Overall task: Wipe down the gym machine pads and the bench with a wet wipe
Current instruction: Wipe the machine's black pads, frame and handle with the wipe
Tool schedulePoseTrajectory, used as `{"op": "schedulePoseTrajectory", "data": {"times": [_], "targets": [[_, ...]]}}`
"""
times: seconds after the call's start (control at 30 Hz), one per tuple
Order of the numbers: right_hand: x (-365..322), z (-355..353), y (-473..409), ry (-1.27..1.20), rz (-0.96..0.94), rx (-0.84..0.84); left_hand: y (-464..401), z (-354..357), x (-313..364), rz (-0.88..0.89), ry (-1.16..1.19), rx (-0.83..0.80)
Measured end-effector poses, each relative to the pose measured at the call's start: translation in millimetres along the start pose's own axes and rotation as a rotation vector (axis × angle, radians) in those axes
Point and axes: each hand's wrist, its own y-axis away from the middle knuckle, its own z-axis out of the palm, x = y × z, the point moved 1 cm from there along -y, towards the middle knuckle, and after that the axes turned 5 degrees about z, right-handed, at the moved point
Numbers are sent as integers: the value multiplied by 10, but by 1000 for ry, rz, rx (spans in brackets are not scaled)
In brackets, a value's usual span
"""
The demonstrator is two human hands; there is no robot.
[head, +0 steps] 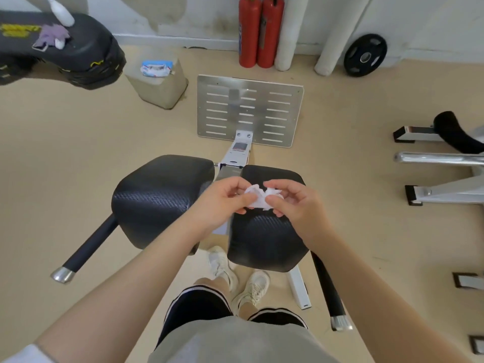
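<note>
Both hands are meeting over the two black machine pads. The left hand (222,199) and right hand (290,199) are each pinching the crumpled white wet wipe (258,197) between thumb and fingertips, fingers curled narrow around it; the wipe is bunching between them, above the pads and not touching either.

Directly beneath the right hand, the right pad (264,242) is lying partly hidden by hand and forearm. Just left of the left hand, the left pad (159,197) is showing in full, with its black handle bar (89,247) running out further left.

Beyond the hands, the slotted metal footplate (248,111) is standing on the floor. Far left of the left hand, a wipes packet (156,68) is resting on a grey block (159,85). Further beyond, two red fire extinguishers (260,32) are standing against the wall. Below the hands, white sneakers (241,279) are standing on the floor.
</note>
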Motion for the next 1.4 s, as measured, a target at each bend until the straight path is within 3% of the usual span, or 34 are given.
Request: {"op": "schedulePoseTrajectory", "data": {"times": [0.13, 0.23, 0.37, 0.5, 0.63, 0.83, 0.93, 1.03, 1.1, 1.23, 1.4], "targets": [[94, -90, -99, 398, -65, 104, -142, -133, 5, -27, 61, 79], [139, -86, -159, 531, 49, 93, -255, -228, 66, -48, 126, 78], [-81, 28, -289, 409, -3, 155, -351, -390, 132, 25, -40, -10], [-315, 356, -459, 343, -145, -27, -344, -550, 167, 90, -137, -69], [-326, 496, -551, 227, -57, -41, -284, -692, 109, 116, -171, -32], [-326, 438, -531, -82, 252, -251, -156, -794, -13, 35, -177, -93], [-305, 376, -532, -307, 354, -298, -122, -816, -100, 21, -15, -87], [-249, 327, -544, -452, 438, -208, -69, -795, -203, -47, 373, 36], [-201, 325, -530, -401, 431, -173, -14, -748, -269, -111, 506, 145], [-168, 438, -458, -216, 350, -116, 129, -660, -304, -148, 157, 266], [-205, 689, -357, -5, 385, -365, 225, -617, -257, -72, 105, 229]]}}
